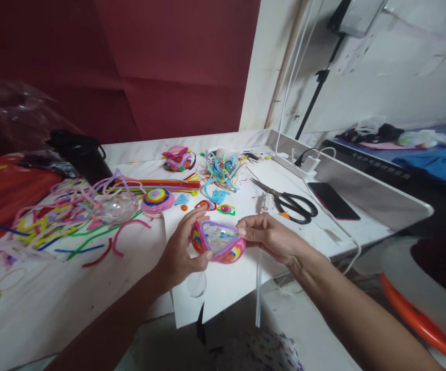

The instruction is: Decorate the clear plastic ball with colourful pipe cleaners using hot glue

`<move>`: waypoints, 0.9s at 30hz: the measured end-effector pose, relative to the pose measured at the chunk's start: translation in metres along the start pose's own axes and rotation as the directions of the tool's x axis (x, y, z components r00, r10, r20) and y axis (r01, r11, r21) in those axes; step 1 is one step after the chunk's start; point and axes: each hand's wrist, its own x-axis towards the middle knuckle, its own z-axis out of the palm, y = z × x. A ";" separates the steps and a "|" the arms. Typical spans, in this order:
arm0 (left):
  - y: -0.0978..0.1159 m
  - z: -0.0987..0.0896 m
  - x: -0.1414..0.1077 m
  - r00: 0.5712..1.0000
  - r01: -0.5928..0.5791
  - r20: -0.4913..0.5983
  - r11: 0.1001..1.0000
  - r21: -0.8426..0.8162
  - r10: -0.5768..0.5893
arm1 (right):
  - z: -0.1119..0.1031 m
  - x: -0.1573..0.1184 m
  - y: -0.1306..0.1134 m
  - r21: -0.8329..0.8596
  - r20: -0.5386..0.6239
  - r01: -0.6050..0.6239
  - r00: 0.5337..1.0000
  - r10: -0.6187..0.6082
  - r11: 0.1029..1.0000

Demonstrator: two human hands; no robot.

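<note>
Between my two hands is a clear plastic ball (220, 236) partly covered with coloured pipe cleaners, a purple outline framing its see-through middle. My left hand (181, 248) is closed on the ball's left side, thumb at the lower edge. My right hand (263, 234) pinches the upper right edge with thumb and fingers. Just beyond the ball lie two small coiled pieces, one red and blue (206, 205), the other green-edged (226, 209). White paper (223, 293) lies under the hands.
Black-handled scissors (294, 206) and a dark phone (333, 201) lie to the right. Loose pipe cleaners (45, 226), a clear ball (118, 206), a striped coiled dome (157, 200) and a black bottle (78, 154) are at left. A blue tangle (223, 170) sits behind.
</note>
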 end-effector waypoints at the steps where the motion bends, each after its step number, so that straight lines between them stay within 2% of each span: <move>1: 0.000 0.000 0.000 1.000 0.006 0.003 1.000 -0.010 -0.005 | 0.001 0.000 0.000 0.001 -0.006 0.000 1.000 0.000 1.000; 8: 0.005 0.000 0.002 0.999 0.046 -0.013 0.997 -0.058 -0.046 | 0.003 -0.003 0.000 -0.002 -0.014 0.015 1.000 -0.015 1.000; 12: 0.012 0.001 0.004 0.995 0.073 -0.062 0.995 -0.071 -0.077 | 0.004 -0.006 0.003 -0.002 -0.006 0.058 0.998 -0.058 0.998; 21: 0.011 0.003 0.006 0.981 -0.049 -0.189 0.997 -0.067 0.036 | 0.013 -0.011 0.004 0.110 -0.052 0.103 0.994 -0.098 0.989; 27: 0.008 0.001 0.008 0.972 -0.031 -0.236 0.998 -0.055 0.017 | 0.017 -0.011 0.004 0.137 -0.081 0.125 0.990 -0.115 0.983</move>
